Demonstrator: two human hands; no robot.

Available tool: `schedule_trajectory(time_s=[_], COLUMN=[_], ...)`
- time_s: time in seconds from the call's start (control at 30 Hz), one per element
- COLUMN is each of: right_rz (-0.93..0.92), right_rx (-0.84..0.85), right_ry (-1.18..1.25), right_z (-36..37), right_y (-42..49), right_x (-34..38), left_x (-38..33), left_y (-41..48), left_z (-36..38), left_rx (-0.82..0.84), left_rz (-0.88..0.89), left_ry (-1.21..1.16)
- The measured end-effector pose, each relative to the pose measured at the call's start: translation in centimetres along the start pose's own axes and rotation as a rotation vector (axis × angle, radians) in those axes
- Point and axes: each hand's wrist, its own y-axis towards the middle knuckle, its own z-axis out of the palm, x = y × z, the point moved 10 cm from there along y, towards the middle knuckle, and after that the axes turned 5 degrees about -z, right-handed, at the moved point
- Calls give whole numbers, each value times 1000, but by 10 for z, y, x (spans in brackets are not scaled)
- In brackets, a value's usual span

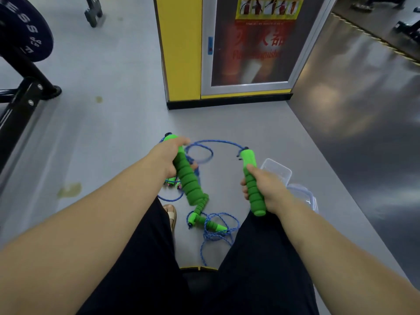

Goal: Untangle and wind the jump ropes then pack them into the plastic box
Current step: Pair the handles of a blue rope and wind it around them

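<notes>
My left hand [167, 156] is shut on a ribbed green foam handle [187, 180] of a jump rope. My right hand [264, 189] is shut on the rope's other green handle [252, 180]. A blue cord [216, 142] arcs between the two handle tops and loops near the left one. On the floor between my knees lies a second rope [213, 226] with green handles and tangled blue cord. A clear plastic box [280, 172] sits on the floor just right of my right hand, its lid [305, 196] beside it.
A yellow pillar with a fire-extinguisher cabinet [247, 46] stands straight ahead. A black weight rack with a plate [22, 64] is at the left. Small multicoloured items [173, 184] lie under my left hand. My legs in black trousers fill the lower view.
</notes>
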Motion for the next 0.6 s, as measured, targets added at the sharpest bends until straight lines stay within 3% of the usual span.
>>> schedule_trajectory(time_s=[0.07,0.13,0.33,0.4,0.6], right_rz=[129,160,148,139,49], right_rx=[-125,-138,129,168,311], right_ry=[270,391,359,319,333], right_z=[-17,-17,44,54,80], right_y=[1,0,-8,-8,-25], right_x=[-3,3,19,18,9], left_x=[14,20,17,9,24], left_y=[6,8,-5,-5,-15], left_z=[-6,4,57,56,62], left_rx=[-29,11,171,110,222], left_rz=[-82,-112,-60,41,79], left_ry=[101,155,357,379,282])
